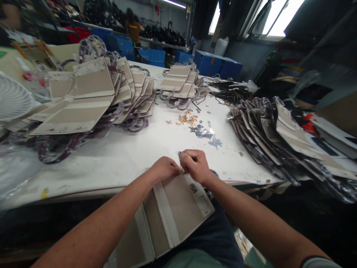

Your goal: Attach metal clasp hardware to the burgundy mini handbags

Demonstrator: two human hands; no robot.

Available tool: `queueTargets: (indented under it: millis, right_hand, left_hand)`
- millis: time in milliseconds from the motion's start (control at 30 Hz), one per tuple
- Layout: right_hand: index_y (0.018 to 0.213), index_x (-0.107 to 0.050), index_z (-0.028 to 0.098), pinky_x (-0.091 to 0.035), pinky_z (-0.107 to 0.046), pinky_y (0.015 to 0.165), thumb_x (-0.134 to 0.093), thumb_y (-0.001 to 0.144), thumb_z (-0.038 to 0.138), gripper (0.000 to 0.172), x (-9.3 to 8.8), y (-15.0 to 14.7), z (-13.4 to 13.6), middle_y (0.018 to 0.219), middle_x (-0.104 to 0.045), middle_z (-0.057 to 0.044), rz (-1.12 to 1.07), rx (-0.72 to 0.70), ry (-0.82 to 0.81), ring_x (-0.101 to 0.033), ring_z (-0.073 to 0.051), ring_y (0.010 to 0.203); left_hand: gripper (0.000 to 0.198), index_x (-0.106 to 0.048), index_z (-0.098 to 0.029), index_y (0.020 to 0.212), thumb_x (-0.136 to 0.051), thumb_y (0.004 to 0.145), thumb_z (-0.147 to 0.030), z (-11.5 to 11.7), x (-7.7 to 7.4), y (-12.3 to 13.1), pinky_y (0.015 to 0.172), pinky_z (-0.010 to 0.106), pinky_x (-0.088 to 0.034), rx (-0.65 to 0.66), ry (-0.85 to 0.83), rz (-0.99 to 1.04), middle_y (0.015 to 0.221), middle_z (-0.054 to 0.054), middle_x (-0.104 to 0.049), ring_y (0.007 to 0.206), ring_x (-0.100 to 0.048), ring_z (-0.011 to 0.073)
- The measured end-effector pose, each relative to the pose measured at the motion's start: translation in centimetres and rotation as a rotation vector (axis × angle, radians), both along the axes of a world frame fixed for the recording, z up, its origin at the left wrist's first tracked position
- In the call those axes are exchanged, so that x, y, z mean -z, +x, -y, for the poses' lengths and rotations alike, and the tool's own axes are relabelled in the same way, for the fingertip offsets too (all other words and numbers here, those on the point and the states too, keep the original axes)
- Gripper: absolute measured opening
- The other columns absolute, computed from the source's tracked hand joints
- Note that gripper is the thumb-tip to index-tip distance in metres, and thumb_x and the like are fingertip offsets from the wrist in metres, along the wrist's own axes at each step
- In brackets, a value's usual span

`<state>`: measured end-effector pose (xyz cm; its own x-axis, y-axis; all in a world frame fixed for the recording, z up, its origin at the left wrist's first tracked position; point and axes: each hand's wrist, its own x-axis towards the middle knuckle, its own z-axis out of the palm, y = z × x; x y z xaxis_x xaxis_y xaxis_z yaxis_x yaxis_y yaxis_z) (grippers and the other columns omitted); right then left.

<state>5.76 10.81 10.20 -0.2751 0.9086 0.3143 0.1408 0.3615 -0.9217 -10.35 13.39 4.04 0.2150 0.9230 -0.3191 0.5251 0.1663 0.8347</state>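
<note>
A beige card (170, 212) with a pale strip down its middle lies across my lap and leans on the white table's (134, 156) front edge. My left hand (164, 168) pinches the card's top edge with closed fingers. My right hand (195, 163) is closed right beside it, gripping the same top edge along with a small dark part that I cannot make out. The two hands touch. A printed code patch (193, 188) shows on the card just below my right hand.
Fanned stacks of beige cards with dark looped bands lie at the left (83, 100), back middle (181, 83) and right (281, 137). Small gold fittings (186, 119) and silvery bits (205, 133) are scattered mid-table. Blue crates (214, 63) and a person in orange stand behind.
</note>
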Motion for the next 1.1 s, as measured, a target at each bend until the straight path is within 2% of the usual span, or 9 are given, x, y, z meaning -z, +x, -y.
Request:
queueTargets:
  millis: [67, 233, 400, 567, 767, 867, 967, 1033, 1100]
  right_hand:
    - [0.048, -0.047, 0.022, -0.033, -0.028, 0.049, -0.056, 0.096, 0.035, 0.051, -0.4, 0.4, 0.0, 0.046, -0.046, 0.003, -0.090, 0.052, -0.034, -0.040, -0.012, 0.045]
    - [0.049, -0.047, 0.025, -0.033, -0.029, 0.044, -0.058, 0.098, 0.048, 0.055, -0.9, 0.3, 0.4, 0.046, -0.046, 0.002, -0.350, 0.067, -0.006, -0.041, -0.013, 0.042]
    - [0.047, -0.047, 0.023, -0.036, -0.029, 0.047, -0.058, 0.098, 0.042, 0.055, 0.2, 0.3, 0.7, 0.045, -0.047, 0.002, -0.218, 0.064, -0.055, -0.043, -0.013, 0.044]
    - [0.050, -0.046, 0.024, -0.033, -0.029, 0.044, -0.056, 0.099, 0.045, 0.054, 0.3, 0.8, 0.5, 0.046, -0.046, 0.003, -0.353, 0.055, -0.009, -0.042, -0.013, 0.042]
    - [0.051, -0.048, 0.023, -0.035, -0.029, 0.049, -0.056, 0.098, 0.038, 0.050, 2.0, 0.7, 0.3, 0.046, -0.049, 0.003, -0.261, 0.081, -0.071, -0.043, -0.013, 0.045]
    - [0.052, -0.048, 0.022, -0.036, -0.028, 0.052, -0.057, 0.097, 0.038, 0.049, 1.8, 0.9, 0.2, 0.047, -0.049, 0.004, -0.223, 0.076, -0.064, -0.043, -0.012, 0.047]
    - [0.051, -0.046, 0.022, -0.035, -0.027, 0.052, -0.056, 0.096, 0.038, 0.048, 1.2, 1.2, 0.3, 0.046, -0.047, 0.005, -0.213, 0.068, -0.066, -0.041, -0.011, 0.047]
    - [0.051, -0.046, 0.022, -0.034, -0.026, 0.051, -0.056, 0.096, 0.037, 0.049, 1.0, 1.3, 0.4, 0.045, -0.046, 0.005, -0.204, 0.061, -0.068, -0.041, -0.011, 0.046]
    - [0.051, -0.046, 0.022, -0.034, -0.026, 0.051, -0.057, 0.096, 0.037, 0.049, 1.0, 1.3, 0.4, 0.045, -0.046, 0.005, -0.206, 0.061, -0.066, -0.041, -0.011, 0.046]
  left_hand:
    - [0.024, -0.072, -0.017, 0.061, -0.084, 0.066, -0.036, 0.1, -0.2, 0.0, 0.056, 0.028, -0.036, 0.033, -0.023, -0.032, 0.055, -0.003, -0.060, 0.059, -0.054, 0.0146]
    - [0.023, -0.075, -0.020, 0.064, -0.079, 0.063, -0.043, -0.1, 0.1, 0.1, 0.056, 0.028, -0.033, 0.041, -0.037, -0.061, 0.059, -0.002, -0.064, 0.062, -0.053, 0.0154]
    - [0.023, -0.069, -0.019, 0.057, -0.076, 0.062, -0.040, 0.0, -0.2, 0.2, 0.056, 0.029, -0.032, 0.043, -0.033, -0.079, 0.054, -0.003, -0.059, 0.059, -0.050, 0.0146]
    - [0.029, -0.072, -0.019, 0.062, -0.077, 0.062, -0.048, -0.1, 0.1, 0.0, 0.057, 0.028, -0.033, 0.054, -0.020, -0.059, 0.057, -0.003, -0.061, 0.060, -0.051, 0.0148]
    - [0.028, -0.071, -0.020, 0.063, -0.075, 0.066, -0.047, 0.1, -0.5, 0.2, 0.059, 0.028, -0.038, 0.050, 0.024, -0.105, 0.060, -0.002, -0.065, 0.064, -0.060, 0.0185]
    - [0.028, -0.076, -0.021, 0.084, -0.071, 0.076, -0.047, 2.5, -1.7, 0.7, 0.072, 0.031, -0.047, -0.034, 0.155, -0.186, 0.081, 0.002, -0.074, 0.081, -0.068, 0.0237]
    - [0.037, -0.070, -0.023, 0.119, -0.064, 0.090, -0.045, 7.8, -1.7, 1.6, 0.100, 0.040, -0.050, -0.130, 0.600, -0.305, 0.120, 0.009, -0.072, 0.114, -0.066, 0.0285]
    - [0.043, -0.064, -0.023, 0.130, -0.066, 0.092, -0.043, 12.1, -0.9, 2.3, 0.113, 0.048, -0.043, -0.061, 0.852, -0.375, 0.137, 0.013, -0.065, 0.130, -0.057, 0.0323]
    - [0.064, -0.056, -0.023, 0.142, -0.075, 0.086, -0.047, 15.7, 0.2, 3.2, 0.121, 0.054, -0.035, 0.079, 0.907, -0.439, 0.149, 0.015, -0.057, 0.141, -0.048, 0.0360]
